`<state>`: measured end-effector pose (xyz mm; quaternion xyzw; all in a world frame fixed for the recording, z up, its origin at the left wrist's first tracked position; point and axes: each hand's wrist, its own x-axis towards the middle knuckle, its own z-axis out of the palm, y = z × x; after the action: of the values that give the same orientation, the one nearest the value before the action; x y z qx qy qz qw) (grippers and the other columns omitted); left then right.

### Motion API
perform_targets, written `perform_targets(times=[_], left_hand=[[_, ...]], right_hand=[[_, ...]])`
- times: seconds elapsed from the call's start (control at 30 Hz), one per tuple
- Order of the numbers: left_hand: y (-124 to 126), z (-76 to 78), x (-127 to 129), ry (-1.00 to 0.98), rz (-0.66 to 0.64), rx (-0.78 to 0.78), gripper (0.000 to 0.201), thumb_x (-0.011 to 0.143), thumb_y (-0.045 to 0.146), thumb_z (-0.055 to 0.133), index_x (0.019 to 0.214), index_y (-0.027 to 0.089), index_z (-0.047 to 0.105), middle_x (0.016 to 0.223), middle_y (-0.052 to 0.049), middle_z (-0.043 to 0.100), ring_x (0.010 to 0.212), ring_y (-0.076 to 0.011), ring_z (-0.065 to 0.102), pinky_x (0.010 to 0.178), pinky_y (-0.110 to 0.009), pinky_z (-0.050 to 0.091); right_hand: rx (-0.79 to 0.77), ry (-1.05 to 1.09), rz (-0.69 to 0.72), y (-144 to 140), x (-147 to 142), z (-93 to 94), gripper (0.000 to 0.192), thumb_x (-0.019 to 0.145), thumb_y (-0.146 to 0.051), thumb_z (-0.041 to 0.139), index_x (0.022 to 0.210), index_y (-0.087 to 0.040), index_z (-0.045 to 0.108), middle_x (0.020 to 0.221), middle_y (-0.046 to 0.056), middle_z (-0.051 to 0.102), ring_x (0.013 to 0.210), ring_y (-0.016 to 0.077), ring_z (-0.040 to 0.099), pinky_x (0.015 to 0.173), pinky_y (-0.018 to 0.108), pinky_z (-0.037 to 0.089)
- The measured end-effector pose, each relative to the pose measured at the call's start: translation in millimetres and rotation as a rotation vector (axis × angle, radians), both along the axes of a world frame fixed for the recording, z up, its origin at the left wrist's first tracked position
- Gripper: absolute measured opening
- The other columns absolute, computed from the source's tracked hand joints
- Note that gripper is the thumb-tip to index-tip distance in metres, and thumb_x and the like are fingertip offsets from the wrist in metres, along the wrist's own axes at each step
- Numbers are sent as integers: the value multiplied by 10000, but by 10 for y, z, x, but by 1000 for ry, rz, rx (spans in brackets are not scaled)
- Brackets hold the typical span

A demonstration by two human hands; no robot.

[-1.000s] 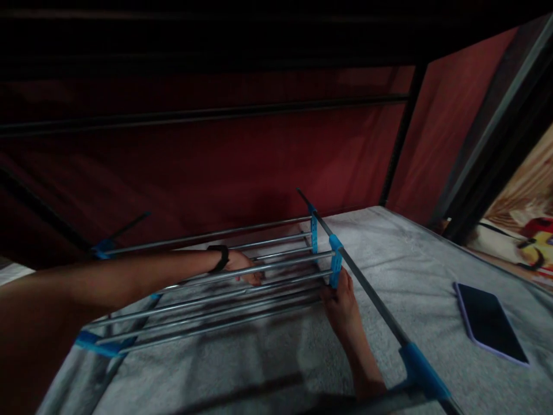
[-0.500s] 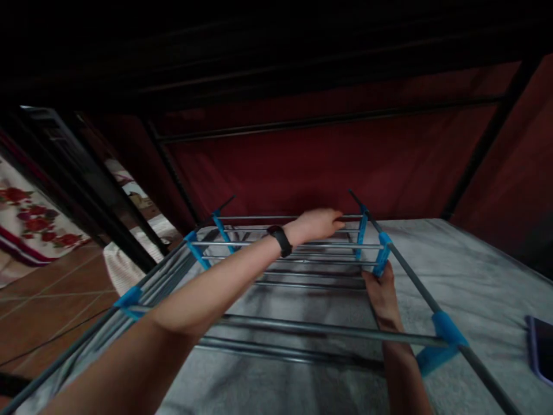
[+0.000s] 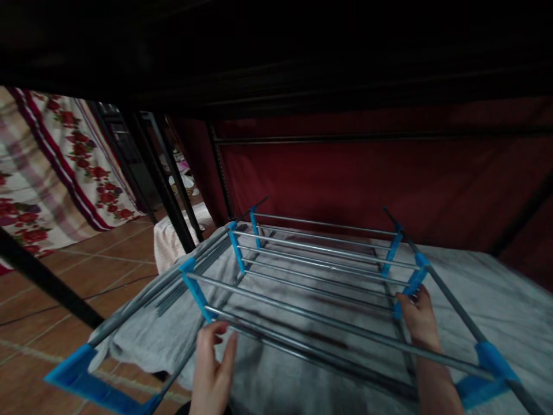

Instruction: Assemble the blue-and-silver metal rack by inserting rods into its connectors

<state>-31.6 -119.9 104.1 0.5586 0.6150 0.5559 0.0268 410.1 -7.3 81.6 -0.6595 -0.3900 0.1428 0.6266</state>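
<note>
A rack of grey metal tubes (image 3: 319,317) joined by blue plastic connectors lies on a bed with a grey blanket. My left hand (image 3: 211,366) is at the near left, beside a lower tube and just below a blue connector (image 3: 199,291). Its thumb and fingers are apart with nothing between them. On the right side, my right hand (image 3: 418,317) is closed around the lower end of another blue connector (image 3: 415,283); some of its fingers are hidden behind the plastic.
Several loose grey tubes (image 3: 194,274) lie along the bed's left edge. Dark bed posts (image 3: 159,178) stand at left, with a floral cloth (image 3: 86,155) beyond over the tiled floor (image 3: 125,253). A red curtain (image 3: 328,181) hangs behind; a dark bunk structure is low overhead.
My left hand has drawn back from the far crossbars to the near left corner. My right hand stays at the same connector. The view has turned left; a phone at right is out of view.
</note>
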Motion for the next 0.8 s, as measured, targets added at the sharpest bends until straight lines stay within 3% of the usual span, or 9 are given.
perform_targets(times=[0.1,0.2,0.27,0.37,0.47,0.57,0.67,0.8], left_hand=[[301,-247,-590,-220,285,6,480,741,530,672,1099,236,550,1142,-105,580,1127,-348,575,948,-548,502],[679,-242,-883,-297,259,-23,562,680,491,711,1145,229,534,1223,-122,583,1237,-349,533,1064,-537,423],[886,-235,-953,-338,190,-52,531,661,494,722,1089,225,561,1123,-95,632,1141,-315,585,1020,-484,451],[1062,-291,-964,-444,131,-65,476,694,576,703,978,209,596,924,-39,643,896,-242,616,819,-378,494],[1103,-362,-893,-527,153,-11,471,736,650,665,859,203,583,768,13,572,732,-179,542,673,-308,432],[1104,-387,-752,-542,180,3,471,754,666,654,804,207,560,700,32,528,684,-163,492,642,-301,390],[1142,-383,-610,-545,181,28,470,751,670,657,781,215,543,690,33,522,680,-165,481,644,-309,384],[1282,-359,-523,-561,238,60,439,762,632,658,757,221,504,672,43,498,664,-160,474,644,-310,379]], right_hand=[[-32,-9,33,2,8,21,468,692,-513,617,1061,-228,576,912,33,637,866,262,613,830,411,485],[-96,-38,16,-25,9,44,422,702,-523,602,1007,-232,584,870,32,626,823,264,596,822,432,471],[-113,-36,4,-52,-5,63,414,698,-531,603,991,-239,595,872,39,632,826,272,596,812,436,471],[-94,5,-9,-92,-37,95,467,688,-540,612,1049,-243,615,951,59,659,898,290,613,832,437,479],[-75,60,-19,-109,-27,127,514,669,-531,633,1098,-249,628,1031,65,670,1004,308,614,903,444,478],[-49,91,-49,-85,49,153,477,649,-503,659,1061,-264,653,1036,59,664,1053,318,602,944,451,481],[21,114,-25,-15,124,159,437,650,-475,656,1035,-271,676,946,45,647,977,302,605,882,448,515],[85,200,42,128,134,116,531,639,-462,650,1138,-282,665,878,10,621,886,246,608,804,387,544]])
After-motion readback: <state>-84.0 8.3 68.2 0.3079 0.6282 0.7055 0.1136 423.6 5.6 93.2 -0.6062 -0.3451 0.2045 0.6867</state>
